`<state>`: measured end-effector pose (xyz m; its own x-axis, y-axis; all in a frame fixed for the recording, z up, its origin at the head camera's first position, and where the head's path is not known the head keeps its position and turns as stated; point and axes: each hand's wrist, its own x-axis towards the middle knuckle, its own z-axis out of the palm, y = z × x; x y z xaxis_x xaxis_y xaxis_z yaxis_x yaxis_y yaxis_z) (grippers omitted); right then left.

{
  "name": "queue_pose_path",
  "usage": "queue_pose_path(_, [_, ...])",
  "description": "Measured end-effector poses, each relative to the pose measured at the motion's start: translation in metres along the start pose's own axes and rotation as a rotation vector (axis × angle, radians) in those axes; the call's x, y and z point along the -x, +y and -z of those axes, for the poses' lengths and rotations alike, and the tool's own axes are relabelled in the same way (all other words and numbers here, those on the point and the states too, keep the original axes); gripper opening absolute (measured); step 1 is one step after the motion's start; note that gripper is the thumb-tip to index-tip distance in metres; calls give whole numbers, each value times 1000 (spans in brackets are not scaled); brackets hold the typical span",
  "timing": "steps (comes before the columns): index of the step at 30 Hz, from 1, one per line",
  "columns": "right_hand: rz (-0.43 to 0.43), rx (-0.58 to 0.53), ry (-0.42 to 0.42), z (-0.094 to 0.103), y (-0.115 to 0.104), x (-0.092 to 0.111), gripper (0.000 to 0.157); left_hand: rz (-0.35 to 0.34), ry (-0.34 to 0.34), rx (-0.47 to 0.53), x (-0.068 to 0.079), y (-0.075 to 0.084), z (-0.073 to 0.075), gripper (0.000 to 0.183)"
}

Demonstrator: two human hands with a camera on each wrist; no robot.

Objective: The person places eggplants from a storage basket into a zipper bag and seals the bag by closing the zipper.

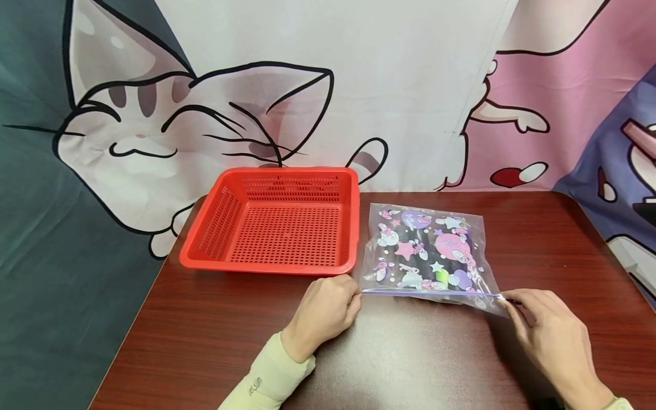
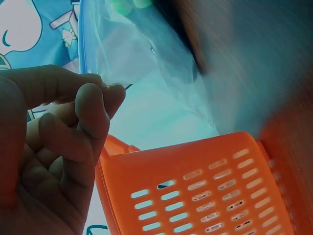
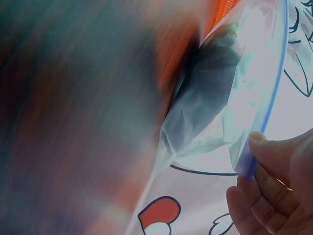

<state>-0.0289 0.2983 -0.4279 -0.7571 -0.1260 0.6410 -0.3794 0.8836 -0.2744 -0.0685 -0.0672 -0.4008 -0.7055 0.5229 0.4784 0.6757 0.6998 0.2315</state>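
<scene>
A clear zip bag [image 1: 417,245] printed with pink, purple and white cartoon figures and stars lies on the table, its purple zip strip [image 1: 430,293] along the near edge. Inside it shows something dark [image 3: 205,88] and a bit of bright green [image 1: 442,277]. My left hand [image 1: 328,304] pinches the left end of the strip between thumb and fingertips, close to the basket's near right corner. At the strip's right end, my right hand [image 1: 550,330] pinches the corner with thumb and forefinger. The strip is stretched straight between both hands.
A red plastic basket [image 1: 287,269] with slotted walls stands left of the bag, nothing in it. The brown wooden table [image 1: 215,336] reaches back to a cartoon-printed cloth [image 1: 410,85] hanging behind.
</scene>
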Motion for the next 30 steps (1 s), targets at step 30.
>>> queue_pose_path(30, [-241,-63,-62,0,6,9,29,-34,-193,-23,6,4,-11,20])
